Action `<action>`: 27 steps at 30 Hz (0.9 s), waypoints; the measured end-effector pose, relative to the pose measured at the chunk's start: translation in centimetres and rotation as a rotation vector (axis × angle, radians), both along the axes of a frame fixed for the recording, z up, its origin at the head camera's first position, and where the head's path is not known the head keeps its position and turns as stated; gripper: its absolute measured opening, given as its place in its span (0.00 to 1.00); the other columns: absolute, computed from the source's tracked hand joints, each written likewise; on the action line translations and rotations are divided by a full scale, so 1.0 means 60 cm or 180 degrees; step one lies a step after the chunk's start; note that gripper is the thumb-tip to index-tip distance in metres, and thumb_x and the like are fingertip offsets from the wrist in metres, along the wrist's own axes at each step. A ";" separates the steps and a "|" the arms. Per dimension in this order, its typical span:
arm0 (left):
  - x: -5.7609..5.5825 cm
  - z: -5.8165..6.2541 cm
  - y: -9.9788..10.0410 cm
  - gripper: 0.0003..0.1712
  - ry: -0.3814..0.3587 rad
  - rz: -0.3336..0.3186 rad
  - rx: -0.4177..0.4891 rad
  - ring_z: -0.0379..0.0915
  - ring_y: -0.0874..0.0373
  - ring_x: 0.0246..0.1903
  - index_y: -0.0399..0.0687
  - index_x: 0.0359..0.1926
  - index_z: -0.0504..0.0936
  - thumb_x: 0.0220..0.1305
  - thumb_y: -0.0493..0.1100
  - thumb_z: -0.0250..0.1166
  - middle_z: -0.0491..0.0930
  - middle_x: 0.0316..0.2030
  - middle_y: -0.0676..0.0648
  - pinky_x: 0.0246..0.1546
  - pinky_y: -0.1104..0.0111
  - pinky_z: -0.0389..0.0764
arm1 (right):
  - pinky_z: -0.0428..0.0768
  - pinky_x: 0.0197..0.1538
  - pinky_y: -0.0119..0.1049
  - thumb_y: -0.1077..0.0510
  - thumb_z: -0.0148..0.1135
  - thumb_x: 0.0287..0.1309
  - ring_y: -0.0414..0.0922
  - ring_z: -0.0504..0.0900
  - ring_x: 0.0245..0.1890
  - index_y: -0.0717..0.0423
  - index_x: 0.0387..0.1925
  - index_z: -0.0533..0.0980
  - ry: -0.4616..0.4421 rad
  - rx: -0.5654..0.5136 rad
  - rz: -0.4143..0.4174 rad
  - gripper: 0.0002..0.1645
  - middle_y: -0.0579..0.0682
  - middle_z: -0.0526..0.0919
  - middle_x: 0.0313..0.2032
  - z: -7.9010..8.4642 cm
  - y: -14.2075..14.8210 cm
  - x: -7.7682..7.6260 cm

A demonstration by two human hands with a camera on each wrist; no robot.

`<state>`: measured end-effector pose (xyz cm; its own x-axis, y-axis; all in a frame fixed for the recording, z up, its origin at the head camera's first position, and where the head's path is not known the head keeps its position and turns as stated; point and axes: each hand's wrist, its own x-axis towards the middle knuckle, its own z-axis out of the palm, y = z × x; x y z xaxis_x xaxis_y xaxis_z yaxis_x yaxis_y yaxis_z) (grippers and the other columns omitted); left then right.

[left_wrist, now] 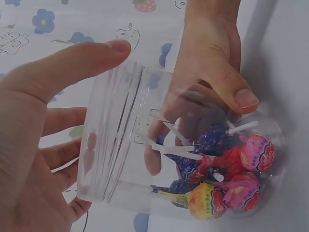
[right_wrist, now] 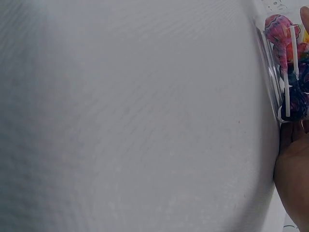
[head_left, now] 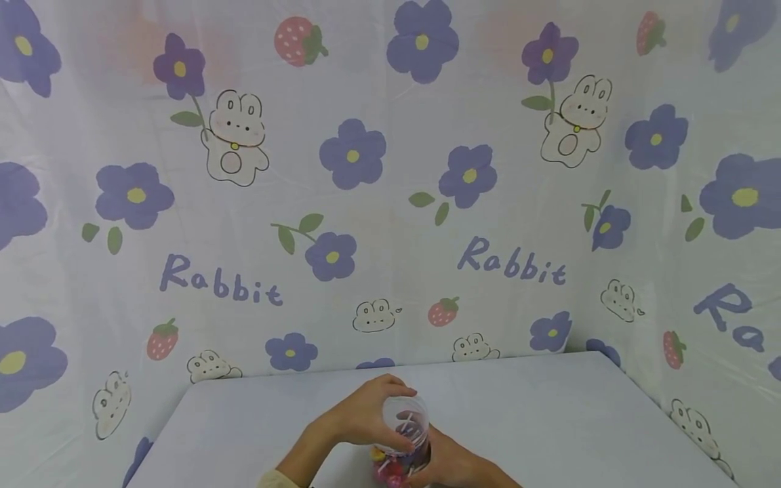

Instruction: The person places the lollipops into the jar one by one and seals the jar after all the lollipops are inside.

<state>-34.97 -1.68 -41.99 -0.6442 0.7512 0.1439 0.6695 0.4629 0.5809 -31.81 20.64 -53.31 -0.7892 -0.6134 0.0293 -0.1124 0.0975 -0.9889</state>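
A clear plastic jar (head_left: 417,444) stands on the table near its front, with several wrapped lollipops (left_wrist: 207,200) inside. Their wrappers are pink, red, yellow and dark blue, with white sticks. My left hand (head_left: 366,412) holds the clear screw lid (left_wrist: 101,145) from above, thumb on one side and fingers on the other. Low on the jar's body, my right hand (head_left: 454,462) grips it, its thumb lying along the wall in the left wrist view. The right wrist view catches only part of the jar and the right hand (right_wrist: 295,176) at its edge.
The white table (head_left: 537,413) extends to both sides and behind the jar. A white curtain (head_left: 390,224) printed with purple flowers, rabbits and strawberries hangs at its back and sides.
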 end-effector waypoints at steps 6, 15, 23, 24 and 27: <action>0.007 -0.005 0.003 0.48 0.0013 0.0060 -0.0002 0.68 0.58 0.59 0.49 0.65 0.82 0.42 0.61 0.85 0.73 0.56 0.56 0.64 0.55 0.73 | 0.77 0.62 0.33 0.63 0.75 0.56 0.50 0.78 0.59 0.65 0.76 0.49 0.0084 -0.0076 0.0098 0.57 0.55 0.74 0.62 -0.005 -0.001 -0.001; 0.007 -0.050 0.002 0.47 0.0075 0.0086 0.0329 0.62 0.54 0.66 0.55 0.68 0.80 0.47 0.66 0.77 0.72 0.64 0.56 0.63 0.41 0.67 | 0.75 0.61 0.31 0.63 0.77 0.49 0.49 0.76 0.59 0.63 0.78 0.49 0.0199 0.0070 -0.0067 0.62 0.53 0.74 0.62 -0.002 0.001 -0.004; -0.012 -0.045 -0.006 0.46 0.0131 -0.0275 0.0167 0.61 0.56 0.71 0.63 0.69 0.78 0.47 0.65 0.78 0.71 0.70 0.57 0.67 0.39 0.64 | 0.70 0.63 0.31 0.61 0.79 0.44 0.48 0.74 0.59 0.63 0.74 0.58 0.0306 0.0276 -0.0255 0.58 0.51 0.75 0.60 0.004 -0.001 -0.003; -0.012 -0.045 -0.007 0.47 0.0145 -0.0234 0.0139 0.60 0.56 0.71 0.65 0.70 0.78 0.47 0.66 0.78 0.69 0.70 0.57 0.66 0.38 0.64 | 0.70 0.63 0.32 0.61 0.79 0.44 0.48 0.74 0.59 0.62 0.74 0.59 0.0268 0.0265 -0.0263 0.57 0.51 0.75 0.60 0.004 -0.001 -0.003; -0.006 -0.056 -0.014 0.51 0.0103 0.0073 0.0255 0.62 0.51 0.66 0.69 0.71 0.76 0.43 0.67 0.81 0.66 0.67 0.55 0.59 0.40 0.67 | 0.70 0.63 0.32 0.61 0.80 0.46 0.48 0.73 0.60 0.60 0.74 0.59 0.0202 0.0286 -0.0289 0.57 0.51 0.74 0.62 0.003 -0.002 0.000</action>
<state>-35.33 -2.53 -45.36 -0.6551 0.7216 0.2238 0.6783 0.4312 0.5950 -31.82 20.52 -53.15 -0.8399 -0.5419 0.0289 -0.1610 0.1981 -0.9669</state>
